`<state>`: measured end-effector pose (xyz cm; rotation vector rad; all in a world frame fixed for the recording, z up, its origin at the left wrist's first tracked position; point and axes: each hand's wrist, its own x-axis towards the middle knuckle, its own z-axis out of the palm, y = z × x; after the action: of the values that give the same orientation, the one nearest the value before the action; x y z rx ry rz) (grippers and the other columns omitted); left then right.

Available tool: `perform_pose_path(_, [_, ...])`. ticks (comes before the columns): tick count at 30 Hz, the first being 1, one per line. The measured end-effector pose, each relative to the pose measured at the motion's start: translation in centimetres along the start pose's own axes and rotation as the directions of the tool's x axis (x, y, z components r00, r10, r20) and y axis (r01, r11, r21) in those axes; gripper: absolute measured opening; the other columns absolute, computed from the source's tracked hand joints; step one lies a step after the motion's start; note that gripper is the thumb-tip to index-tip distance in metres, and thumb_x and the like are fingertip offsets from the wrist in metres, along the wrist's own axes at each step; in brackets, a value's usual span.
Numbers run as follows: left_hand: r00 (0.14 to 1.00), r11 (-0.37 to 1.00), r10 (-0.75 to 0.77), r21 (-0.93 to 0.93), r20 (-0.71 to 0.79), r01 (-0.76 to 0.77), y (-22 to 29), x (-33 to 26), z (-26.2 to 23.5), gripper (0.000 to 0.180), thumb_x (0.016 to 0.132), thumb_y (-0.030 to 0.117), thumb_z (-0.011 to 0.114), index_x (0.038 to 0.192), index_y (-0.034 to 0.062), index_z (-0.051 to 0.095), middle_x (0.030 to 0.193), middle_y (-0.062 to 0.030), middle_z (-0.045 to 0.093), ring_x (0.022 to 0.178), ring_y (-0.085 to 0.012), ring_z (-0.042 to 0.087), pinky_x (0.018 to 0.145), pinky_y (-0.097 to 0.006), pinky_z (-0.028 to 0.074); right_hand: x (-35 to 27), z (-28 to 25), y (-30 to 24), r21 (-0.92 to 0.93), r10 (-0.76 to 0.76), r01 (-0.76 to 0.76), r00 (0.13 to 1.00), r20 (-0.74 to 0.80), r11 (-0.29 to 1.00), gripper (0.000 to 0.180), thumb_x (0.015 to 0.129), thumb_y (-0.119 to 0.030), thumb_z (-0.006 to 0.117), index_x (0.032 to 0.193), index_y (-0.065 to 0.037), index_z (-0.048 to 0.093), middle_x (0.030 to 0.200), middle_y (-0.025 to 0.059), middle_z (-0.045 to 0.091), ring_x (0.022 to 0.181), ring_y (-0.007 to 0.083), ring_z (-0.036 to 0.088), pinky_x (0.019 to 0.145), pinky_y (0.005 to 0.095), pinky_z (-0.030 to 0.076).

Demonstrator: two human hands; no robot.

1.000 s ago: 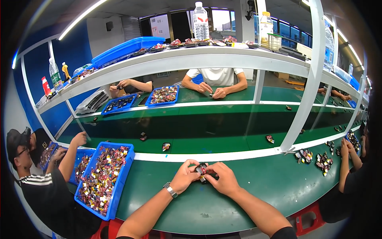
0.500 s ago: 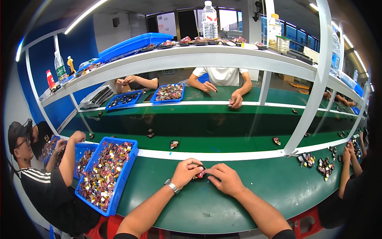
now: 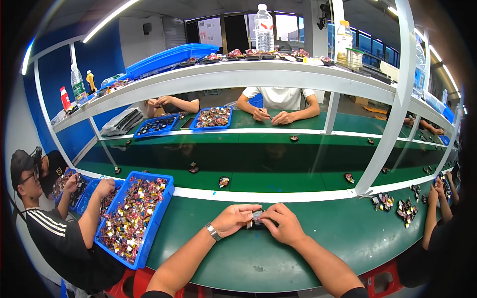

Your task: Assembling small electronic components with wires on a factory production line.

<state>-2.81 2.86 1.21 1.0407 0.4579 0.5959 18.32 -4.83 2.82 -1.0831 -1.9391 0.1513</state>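
Over the green work surface [image 3: 278,260], my left hand [image 3: 234,220] pinches a small dark piece with a grey, shiny face [image 3: 257,217] between thumb and fingers. My right hand [image 3: 284,223] is closed on the piece's other side, fingertips pressed against it. My fingers cover much of the piece, and its exact kind is too small to make out. To the left of my left forearm stands a blue tray [image 3: 170,185] heaped with small red, white and yellow pieces.
Beyond a white rail [image 3: 218,195] runs a green belt [image 3: 268,169] carrying scattered small pieces [image 3: 224,182]. A white post [image 3: 392,109] rises at right, near piles of pieces [image 3: 407,211]. Co-workers sit at left, right and across. Overhead, a white shelf [image 3: 238,74] holds bottles and trays.
The piece in my hands now shows a grey face instead of a pinkish one. Pieces on the belt have shifted slightly right. Across the belt, a person's hands have come together.
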Motion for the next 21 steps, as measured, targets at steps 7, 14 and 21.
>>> perform_pose_path(7, [0.998,0.995,-0.049,-0.089,-0.032,0.046,-0.4,0.0,1.1,0.042,0.098,0.012,0.057,0.136,-0.0037,0.048,0.119,-0.0121,0.063,0.105,-0.0166,0.063,0.095,-0.036,0.053,-0.2,-0.1,0.9,0.218,0.132,-0.142,0.989,0.059,0.966,0.01,0.084,-0.006,0.068,0.093,-0.01,0.07,0.107,0.0064,0.056,0.103,0.0247,0.054,0.089,0.0364,0.046])
perform_pose_path(14, [0.997,1.0,0.018,0.027,-0.08,-0.016,-0.8,0.1,2.5,0.033,0.096,0.003,0.056,0.128,0.0,0.049,0.119,-0.016,0.062,0.109,-0.0235,0.064,0.096,-0.042,0.055,-0.5,0.2,2.3,0.246,0.206,-0.235,0.969,0.137,0.94,0.011,0.088,-0.009,0.064,0.098,-0.009,0.069,0.122,0.0076,0.055,0.111,0.0263,0.051,0.095,0.0366,0.044])
perform_pose_path(21, [0.994,0.987,0.068,0.149,-0.083,-0.055,-1.3,0.4,2.0,0.018,0.094,-0.001,0.058,0.112,-0.0006,0.054,0.112,-0.0129,0.063,0.103,-0.0191,0.064,0.091,-0.036,0.058,-0.5,0.3,2.4,0.373,0.32,-0.379,0.923,0.212,0.847,0.011,0.091,-0.01,0.061,0.099,-0.007,0.068,0.123,0.0071,0.056,0.098,0.0204,0.057,0.084,0.0321,0.049])
